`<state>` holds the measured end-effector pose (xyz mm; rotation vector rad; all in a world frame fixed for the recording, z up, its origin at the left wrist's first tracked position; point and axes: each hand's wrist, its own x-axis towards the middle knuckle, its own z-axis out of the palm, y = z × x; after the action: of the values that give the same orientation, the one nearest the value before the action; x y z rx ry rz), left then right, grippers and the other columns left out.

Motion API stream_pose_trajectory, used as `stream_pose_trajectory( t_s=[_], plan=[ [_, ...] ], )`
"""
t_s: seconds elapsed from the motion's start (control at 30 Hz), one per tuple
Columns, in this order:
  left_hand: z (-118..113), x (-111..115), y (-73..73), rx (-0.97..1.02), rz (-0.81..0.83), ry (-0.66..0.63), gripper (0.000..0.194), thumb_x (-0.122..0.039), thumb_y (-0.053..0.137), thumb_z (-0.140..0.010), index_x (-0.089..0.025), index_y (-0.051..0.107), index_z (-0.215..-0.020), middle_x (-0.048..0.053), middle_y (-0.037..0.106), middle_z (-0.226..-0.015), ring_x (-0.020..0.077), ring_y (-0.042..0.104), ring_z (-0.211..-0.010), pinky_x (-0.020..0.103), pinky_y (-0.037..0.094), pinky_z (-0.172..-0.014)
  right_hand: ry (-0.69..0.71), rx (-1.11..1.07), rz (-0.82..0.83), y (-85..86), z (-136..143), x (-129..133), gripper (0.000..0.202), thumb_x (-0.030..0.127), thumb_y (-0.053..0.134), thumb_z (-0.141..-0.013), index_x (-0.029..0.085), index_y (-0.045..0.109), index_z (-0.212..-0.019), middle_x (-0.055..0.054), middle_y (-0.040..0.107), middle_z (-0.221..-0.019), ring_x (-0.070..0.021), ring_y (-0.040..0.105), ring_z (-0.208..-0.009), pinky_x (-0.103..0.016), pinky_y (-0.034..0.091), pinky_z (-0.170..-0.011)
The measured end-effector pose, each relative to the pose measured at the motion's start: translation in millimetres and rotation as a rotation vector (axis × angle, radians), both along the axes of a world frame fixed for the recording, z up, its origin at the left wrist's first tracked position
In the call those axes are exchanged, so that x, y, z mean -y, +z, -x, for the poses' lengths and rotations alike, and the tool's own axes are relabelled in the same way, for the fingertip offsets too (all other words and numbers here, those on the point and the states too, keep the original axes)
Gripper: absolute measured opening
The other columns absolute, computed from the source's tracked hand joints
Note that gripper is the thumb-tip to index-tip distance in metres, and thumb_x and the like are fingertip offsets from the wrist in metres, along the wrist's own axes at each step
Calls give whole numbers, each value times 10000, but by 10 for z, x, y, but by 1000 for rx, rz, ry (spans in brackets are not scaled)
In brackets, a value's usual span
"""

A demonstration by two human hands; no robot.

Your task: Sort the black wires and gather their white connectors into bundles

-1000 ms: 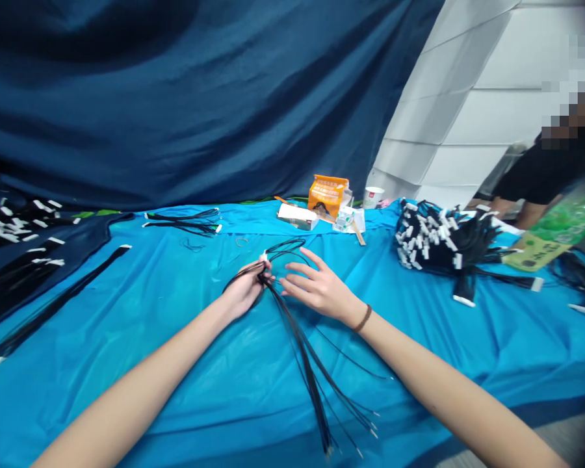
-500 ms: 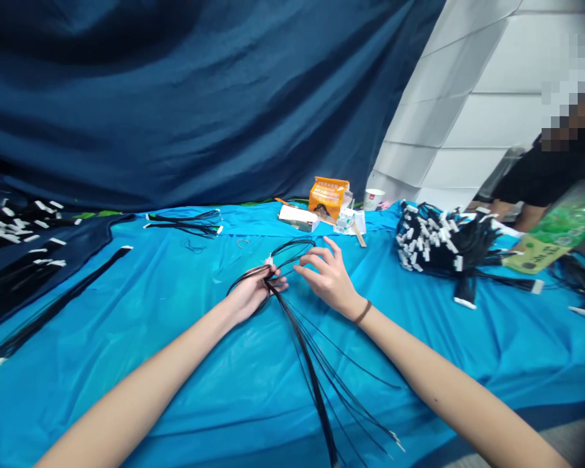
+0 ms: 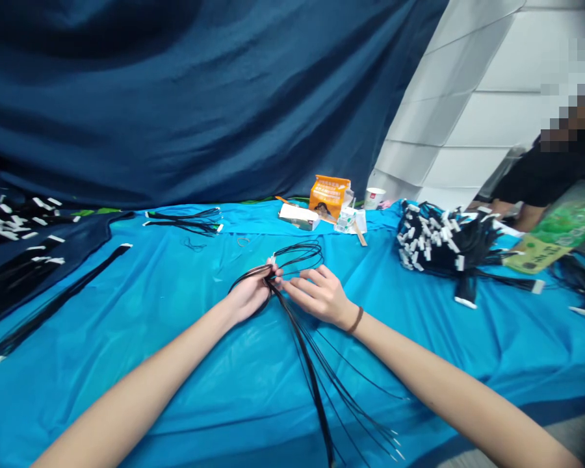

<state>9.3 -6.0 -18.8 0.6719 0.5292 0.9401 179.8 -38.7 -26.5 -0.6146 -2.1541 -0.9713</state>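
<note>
A bundle of thin black wires (image 3: 305,351) with a small white connector (image 3: 273,259) is gripped in my left hand (image 3: 251,290), the fingers closed round it. Some wires loop up and to the right above the hand, while the loose ends fan down toward the table's front edge. My right hand (image 3: 319,294) is at the right of the bundle, with fingers bent and thumb and forefinger together at the wires beside my left fingertips. What lies between those fingertips is too small to make out.
Heaped wire bundles with white connectors (image 3: 429,237) lie at right, near a green plastic bag (image 3: 560,227). More bundles (image 3: 24,279) and a single long one (image 3: 63,302) lie at left. An orange packet (image 3: 329,197), an open box (image 3: 298,216) and a paper cup (image 3: 374,198) stand behind. A person stands far right.
My right hand has moved down and left, from spread fingers beside the loop to fingertips closed by the left hand. The wire loop now shows wider. The left hand has barely moved.
</note>
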Motion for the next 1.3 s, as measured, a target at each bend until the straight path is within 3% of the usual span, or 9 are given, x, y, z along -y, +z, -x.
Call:
stream_pose_trajectory(
  t_s=[0.5,0.73,0.93,1.13,1.3],
  plan=[
    [-103,60,-14,47,58,-11,137,-69,522,-749,-93,610,-647,39,567,-642,89,517,-635,185,406,-618,61,51,0,11,41,24,137,108,501,-850,128,596,-946,-26,648,-814,-121,506,-700,-282,325,-543],
    [-155,97,4,20,58,31,149,-41,531,-736,-101,619,-632,25,590,-654,72,530,-637,173,413,-656,17,-31,37,-30,56,7,123,127,502,-852,165,602,-911,-19,646,-799,-123,484,-657,-284,341,-567],
    [-150,104,14,2,51,28,143,-60,538,-739,-104,625,-635,20,589,-651,67,526,-634,162,417,-641,62,-114,120,-45,88,-2,114,145,536,-828,170,617,-905,-37,645,-813,-137,493,-670,-280,386,-591],
    [-139,72,-11,16,45,44,98,-68,556,-724,-93,619,-653,30,592,-668,82,525,-632,186,422,-620,229,-426,496,38,165,39,136,199,531,-833,213,646,-903,-51,627,-875,-152,547,-804,-305,446,-711],
    [-119,65,-14,24,-3,21,49,-115,557,-742,-114,601,-720,32,591,-694,117,534,-638,277,458,-647,542,-919,1056,220,177,114,117,277,559,-820,196,643,-827,-54,657,-900,-172,599,-887,-347,474,-824]
  ],
)
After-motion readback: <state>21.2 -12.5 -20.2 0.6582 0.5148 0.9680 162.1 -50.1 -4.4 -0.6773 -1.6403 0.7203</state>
